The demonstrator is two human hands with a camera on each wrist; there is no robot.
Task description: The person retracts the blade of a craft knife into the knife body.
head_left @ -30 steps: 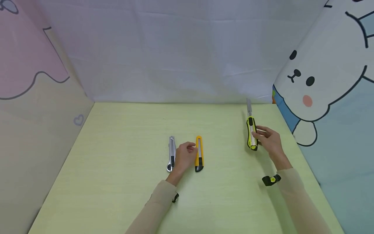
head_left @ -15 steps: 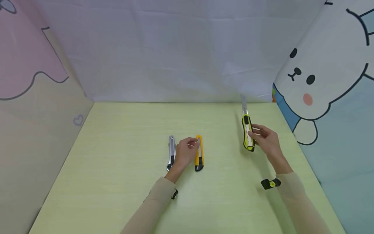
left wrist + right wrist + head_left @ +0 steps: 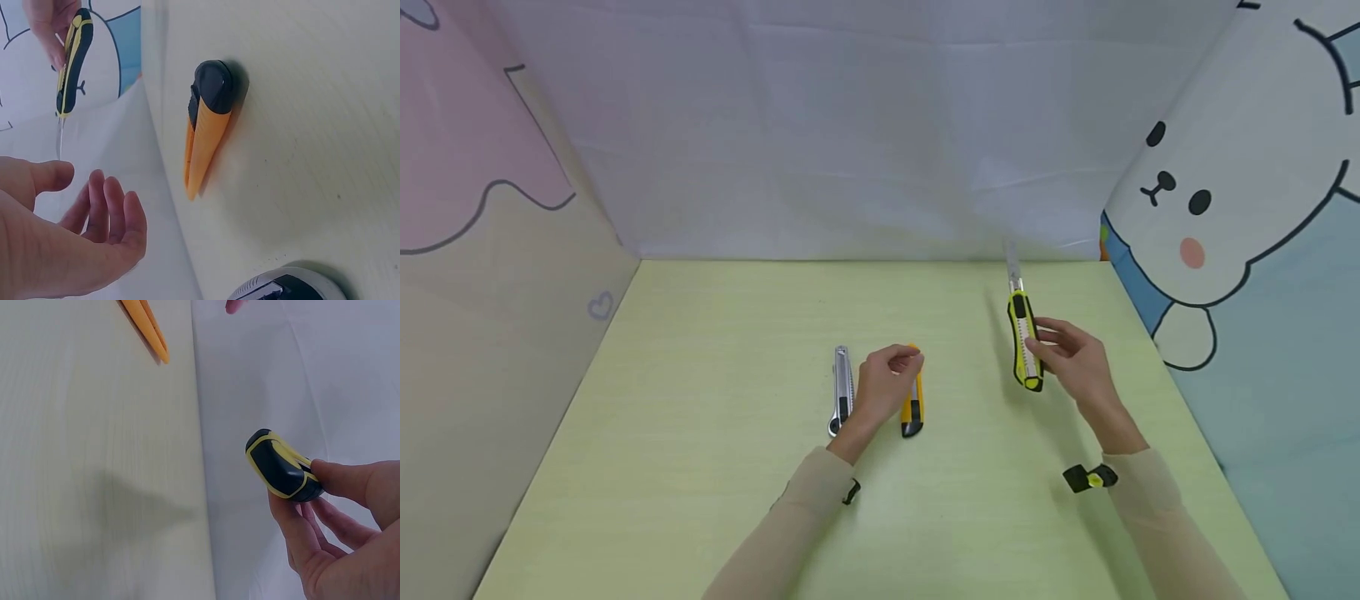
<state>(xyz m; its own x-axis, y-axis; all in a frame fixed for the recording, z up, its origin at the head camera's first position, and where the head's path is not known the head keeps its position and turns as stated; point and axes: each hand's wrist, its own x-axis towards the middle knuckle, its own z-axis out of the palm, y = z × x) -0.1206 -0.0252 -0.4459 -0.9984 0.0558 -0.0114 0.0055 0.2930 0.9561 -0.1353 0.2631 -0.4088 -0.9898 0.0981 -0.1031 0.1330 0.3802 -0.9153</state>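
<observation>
Black-and-yellow cutter (image 3: 275, 465) looks smooth plastic with metal blade (image 3: 1014, 268); orange cutter (image 3: 209, 140) matt plastic with glossy black end cap (image 3: 214, 87). Silver cutter (image 3: 843, 379) looks shiny metal. Tabletop (image 3: 685, 475) looks smooth, matt, faintly wood-grained; backdrop (image 3: 850, 133) reads as creased matt cloth, sleeves (image 3: 775, 537) matt cloth.

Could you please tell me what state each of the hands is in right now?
Left hand: open, fingers loosely bent, holding nothing.
Right hand: closed, holding the yellow-green cutter between thumb and fingers.
</observation>
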